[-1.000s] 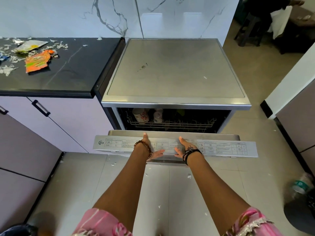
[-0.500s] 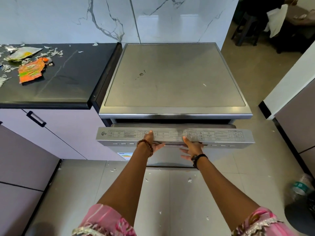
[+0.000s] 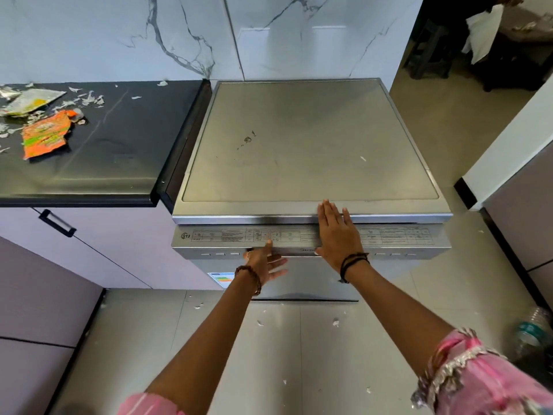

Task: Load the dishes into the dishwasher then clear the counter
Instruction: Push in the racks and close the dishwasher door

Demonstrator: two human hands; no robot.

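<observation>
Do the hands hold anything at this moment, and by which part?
Nothing is held. The right hand lies flat on the top edge of the dishwasher door; the left hand touches the door front with straight fingers, no grip.

A marble-veined white wall (image 3: 269, 34) backs the kitchen. Lilac cabinet fronts (image 3: 98, 250) carry a black handle (image 3: 57, 223). Paper scraps (image 3: 335, 322) dot the grey tiled floor (image 3: 299, 354); a plastic bottle (image 3: 531, 335) lies at right, with dark furniture (image 3: 478, 49) in the room beyond.
</observation>
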